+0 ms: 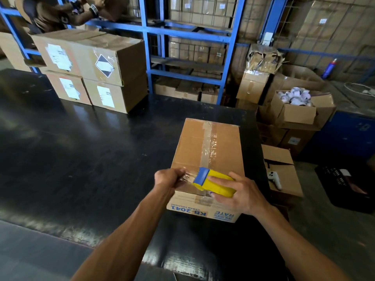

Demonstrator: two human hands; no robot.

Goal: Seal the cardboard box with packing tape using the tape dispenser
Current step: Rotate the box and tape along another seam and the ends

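Note:
A closed cardboard box [194, 151] stands on the black table [81, 155], right of centre. A strip of clear tape [211, 142] runs along its top seam from the far edge toward me. My right hand [241, 195] grips a yellow tape dispenser [217, 182] with a blue front, held over the near end of the box top. My left hand [168, 177] pinches the loose end of clear tape pulled out from the dispenser's blue front. The tape roll itself is hidden inside the dispenser.
Stacked labelled boxes [91, 72] sit at the table's far left. Blue metal shelving [188, 47] with cartons stands behind. To the right are an open box of white rolls [296, 104], a lower box holding a white controller [275, 179], and a black crate [347, 185].

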